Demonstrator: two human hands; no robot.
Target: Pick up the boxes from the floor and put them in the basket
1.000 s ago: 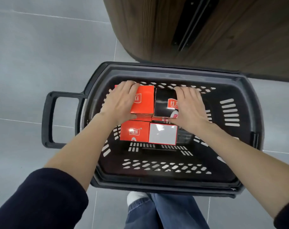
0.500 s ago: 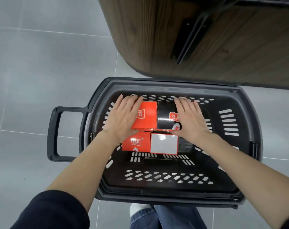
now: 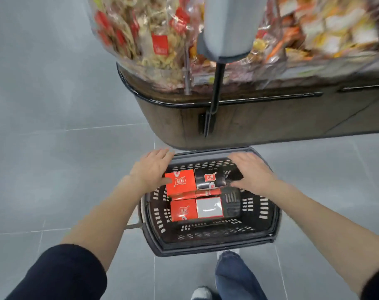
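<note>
Placement appears to be the step in hand, and it is judged close to done. Four boxes are seen inside the dark plastic basket (image 3: 206, 249): a red box (image 3: 181, 184) and a black box (image 3: 209, 180) lie side by side on top, with a lower red box (image 3: 183, 210) and a white-faced box (image 3: 209, 210) nearer the person. The left hand (image 3: 150, 171) is held at the red box's outer end and the right hand (image 3: 254, 173) at the black box's outer end. The fingers (image 3: 161, 154) of both are spread and fairly straight, and nothing is gripped; whether the thumbs touch the cardboard cannot be told. The next move is judged to call for both hands to be drawn up and clear of the rim without the top pair being nudged, and then for the grey tiled floor (image 3: 54, 169) to be searched, since no box is seen lying on it. Just beyond the basket a wooden display stand (image 3: 249, 124) piled with bagged snacks (image 3: 145, 35) overhangs, so headroom must be minded on rising. A jeans leg (image 3: 234, 276) and a shoe (image 3: 200, 294) are seen close behind the basket.
</note>
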